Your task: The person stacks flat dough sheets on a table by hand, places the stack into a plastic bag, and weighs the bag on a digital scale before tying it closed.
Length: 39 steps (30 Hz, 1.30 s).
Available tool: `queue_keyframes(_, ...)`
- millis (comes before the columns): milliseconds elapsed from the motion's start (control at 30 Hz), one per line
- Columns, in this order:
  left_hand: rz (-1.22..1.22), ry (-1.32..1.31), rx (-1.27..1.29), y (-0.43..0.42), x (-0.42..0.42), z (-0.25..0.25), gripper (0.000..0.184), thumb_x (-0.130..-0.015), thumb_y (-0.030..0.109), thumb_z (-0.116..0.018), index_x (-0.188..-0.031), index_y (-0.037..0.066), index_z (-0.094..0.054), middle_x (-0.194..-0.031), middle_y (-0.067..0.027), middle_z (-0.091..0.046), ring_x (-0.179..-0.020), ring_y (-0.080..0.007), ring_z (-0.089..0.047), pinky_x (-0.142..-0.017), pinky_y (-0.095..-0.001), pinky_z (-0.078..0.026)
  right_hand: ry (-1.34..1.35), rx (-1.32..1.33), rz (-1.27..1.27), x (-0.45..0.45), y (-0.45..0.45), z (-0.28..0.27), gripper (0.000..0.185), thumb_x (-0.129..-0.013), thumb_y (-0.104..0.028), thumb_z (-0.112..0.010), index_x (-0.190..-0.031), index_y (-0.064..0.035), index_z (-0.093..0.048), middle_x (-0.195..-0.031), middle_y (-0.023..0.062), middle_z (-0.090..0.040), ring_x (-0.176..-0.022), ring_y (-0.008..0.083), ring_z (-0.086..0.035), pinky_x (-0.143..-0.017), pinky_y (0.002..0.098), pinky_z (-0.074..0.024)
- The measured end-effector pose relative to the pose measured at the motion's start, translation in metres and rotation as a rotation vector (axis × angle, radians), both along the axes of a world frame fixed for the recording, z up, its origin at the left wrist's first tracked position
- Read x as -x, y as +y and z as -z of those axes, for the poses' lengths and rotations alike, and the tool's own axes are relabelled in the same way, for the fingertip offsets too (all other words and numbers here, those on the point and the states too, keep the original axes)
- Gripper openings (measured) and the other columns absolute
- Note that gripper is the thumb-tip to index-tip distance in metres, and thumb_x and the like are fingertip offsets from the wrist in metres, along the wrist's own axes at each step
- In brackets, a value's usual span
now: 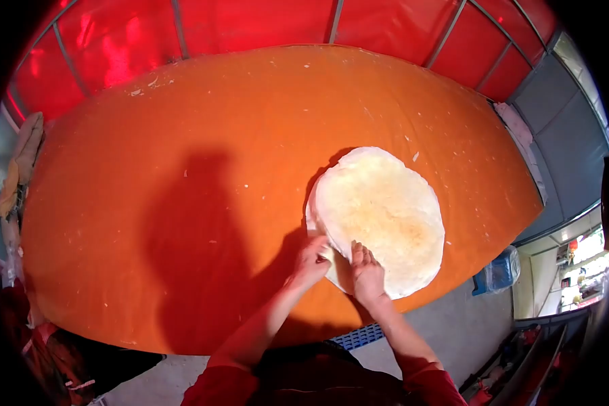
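A large round flatbread (386, 203), pale with light brown patches and an uneven rim, lies on the orange-covered table (115, 223). Along its left side a second edge shows, so there seems to be more than one layer. My left hand (311, 258) pinches the edge at the lower left, where a flap stands a little away from the rest. Beside it, my right hand (368, 276) rests at the near edge with its fingers curled together over the bread. What lies under the right fingers is hidden.
White flakes are scattered over the table. Red sheeting (257, 24) on metal bars stands behind it. Rolled cloth (26, 159) sits at the left edge, and a blue stool (497, 271) wrapped in plastic stands on the floor at right.
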<state>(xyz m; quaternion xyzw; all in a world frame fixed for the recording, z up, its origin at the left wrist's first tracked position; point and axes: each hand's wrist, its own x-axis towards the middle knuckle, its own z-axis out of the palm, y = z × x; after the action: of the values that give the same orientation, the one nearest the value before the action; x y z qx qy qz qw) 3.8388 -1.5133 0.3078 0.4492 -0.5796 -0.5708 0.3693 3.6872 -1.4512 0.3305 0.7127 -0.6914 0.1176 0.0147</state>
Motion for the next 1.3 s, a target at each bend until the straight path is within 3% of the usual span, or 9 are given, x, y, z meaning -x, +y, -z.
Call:
queue_keyframes(67,-0.290,-0.344,0.234,-0.003,-0.014,0.011,0.042,-0.062,-0.001,-0.060,-0.102,0.001,-0.046,-0.096,-0.0134,-0.050,-0.082,-0.0189,-0.054,-0.064,-0.0265,-0.046,-0.386,-0.221,0.064,0.033,-0.017,-0.021,0.035,-0.073,-0.006,-0.048,-0.105,0.0071,-0.047,-0.085,0.0216,-0.056,-0.068,0.0291,-0.058,-0.070,0.0374,-0.0460)
queue_keyframes(100,-0.286,-0.212,-0.073,-0.007,-0.018,0.011,0.035,-0.061,0.003,-0.063,-0.094,0.000,-0.050,-0.089,-0.0116,-0.054,-0.077,-0.0171,-0.055,-0.061,-0.0254,-0.045,-0.533,-0.294,0.130,0.044,-0.026,-0.035,0.030,-0.072,-0.005,-0.048,-0.100,0.0065,-0.051,-0.079,0.0208,-0.057,-0.061,0.0280,-0.058,-0.068,0.0370,-0.0463)
queue_keyframes(167,-0.091,0.055,-0.203,-0.008,-0.018,0.021,0.029,-0.061,0.004,-0.064,-0.087,0.000,-0.053,-0.081,-0.0093,-0.056,-0.071,-0.0167,-0.056,-0.060,-0.0256,-0.045,-0.021,-0.075,0.010,0.028,-0.032,-0.105,0.025,-0.072,-0.002,-0.049,-0.096,0.0023,-0.054,-0.067,0.0192,-0.057,-0.057,0.0296,-0.056,-0.051,0.0368,-0.0439)
queue_keyframes(500,-0.217,-0.232,0.081,-0.025,0.010,0.014,0.040,-0.055,0.018,-0.073,-0.087,-0.001,-0.055,-0.078,-0.0120,-0.062,-0.074,-0.0229,-0.061,-0.067,-0.0322,-0.048,-0.249,-0.002,-0.181,0.011,-0.015,-0.052,0.034,-0.067,0.001,-0.047,-0.100,-0.0023,-0.055,-0.067,0.0191,-0.056,-0.055,0.0300,-0.054,-0.049,0.0365,-0.0431)
queue_keyframes(567,-0.233,-0.274,0.034,-0.027,0.015,0.007,0.042,-0.055,0.018,-0.073,-0.088,0.000,-0.055,-0.082,-0.0134,-0.062,-0.078,-0.0251,-0.061,-0.070,-0.0338,-0.048,-0.655,-0.198,0.078,0.031,-0.018,-0.045,0.032,-0.067,0.001,-0.047,-0.099,-0.0006,-0.055,-0.067,0.0209,-0.055,-0.054,0.0303,-0.054,-0.049,0.0368,-0.0436)
queue_keyframes(767,-0.234,-0.265,0.141,-0.024,0.015,0.021,0.069,-0.056,0.020,-0.072,-0.115,0.001,-0.042,-0.092,-0.0205,-0.058,-0.086,-0.0339,-0.057,-0.075,-0.0379,-0.046,0.255,0.283,0.022,0.011,-0.026,-0.127,0.048,-0.061,0.001,-0.050,-0.109,0.0039,-0.048,-0.084,0.0189,-0.058,-0.064,0.0284,-0.058,-0.052,0.0365,-0.0465)
queue_keyframes(1067,-0.220,-0.296,-0.009,-0.022,0.014,0.003,0.073,-0.054,0.025,-0.075,-0.115,0.000,-0.042,-0.090,-0.0227,-0.058,-0.085,-0.0340,-0.057,-0.072,-0.0379,-0.046,0.217,0.037,0.065,-0.015,-0.001,-0.016,0.061,-0.072,-0.023,-0.055,-0.122,0.0056,-0.034,-0.121,0.0226,-0.040,-0.105,0.0352,-0.045,-0.071,0.0407,-0.0457)
queue_keyframes(1233,-0.184,-0.267,0.101,-0.025,0.015,0.024,0.038,-0.071,0.022,-0.066,-0.101,0.002,-0.053,-0.091,-0.0128,-0.061,-0.082,-0.0218,-0.060,-0.065,-0.0328,-0.049,-0.104,0.125,-0.074,0.022,-0.027,-0.023,0.041,-0.071,-0.008,-0.050,-0.112,-0.0034,-0.049,-0.089,0.0191,-0.059,-0.073,0.0308,-0.059,-0.059,0.0370,-0.0469)
queue_keyframes(1300,-0.130,0.164,-0.241,-0.023,0.013,0.038,0.034,-0.079,0.023,-0.058,-0.106,0.004,-0.050,-0.097,-0.0105,-0.059,-0.083,-0.0215,-0.060,-0.066,-0.0328,-0.050,-0.023,-0.131,-0.007,0.031,-0.038,-0.080,0.042,-0.068,-0.001,-0.047,-0.109,-0.0053,-0.052,-0.075,0.0141,-0.060,-0.061,0.0291,-0.058,-0.054,0.0361,-0.0465)
